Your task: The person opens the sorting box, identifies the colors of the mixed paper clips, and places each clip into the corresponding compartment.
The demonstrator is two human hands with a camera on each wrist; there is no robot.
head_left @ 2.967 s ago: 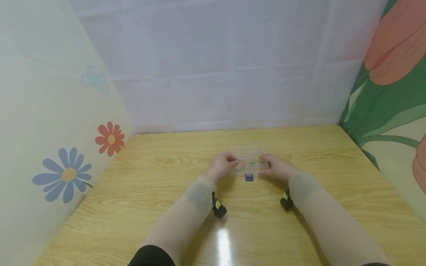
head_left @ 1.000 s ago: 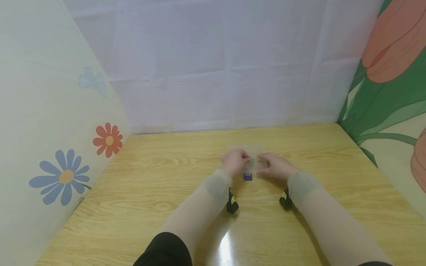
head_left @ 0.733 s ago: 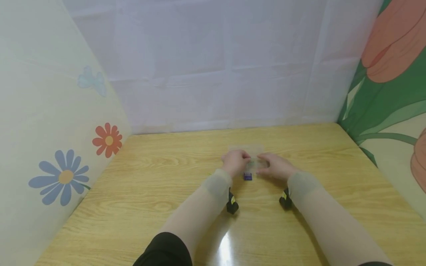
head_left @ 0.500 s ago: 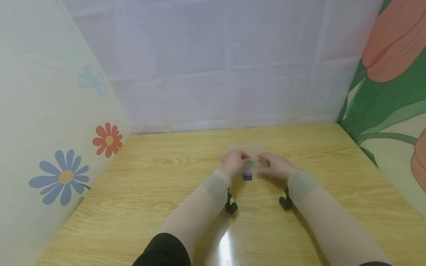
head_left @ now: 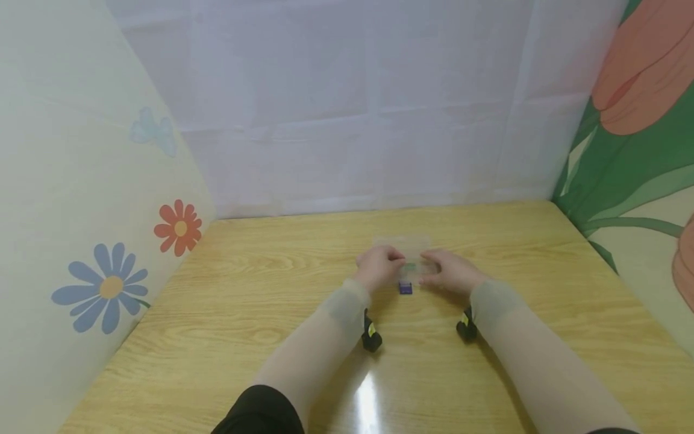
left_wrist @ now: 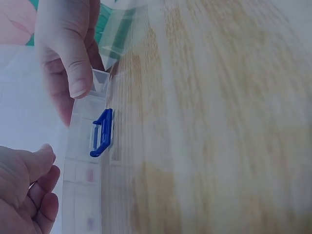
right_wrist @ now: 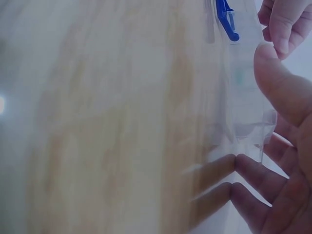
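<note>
- two hands meet at a clear plastic box [head_left: 410,256] lying on the wooden table [head_left: 271,313], past its middle toward 12 o'clock.
- left hand [head_left: 378,267] at its 9 o'clock end, fingers curled; whether they grasp it, cannot tell.
- right hand [head_left: 450,272] grasps its 3 o'clock end, thumb on top.
- blue latch [head_left: 405,288] at box's 6 o'clock edge.

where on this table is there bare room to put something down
Bare wood lies left of the left hand toward the flower wall, right of the right hand toward the tulip wall, and behind the clear box. It is crowded in the middle, where both hands meet at the box and its blue latch.
</note>
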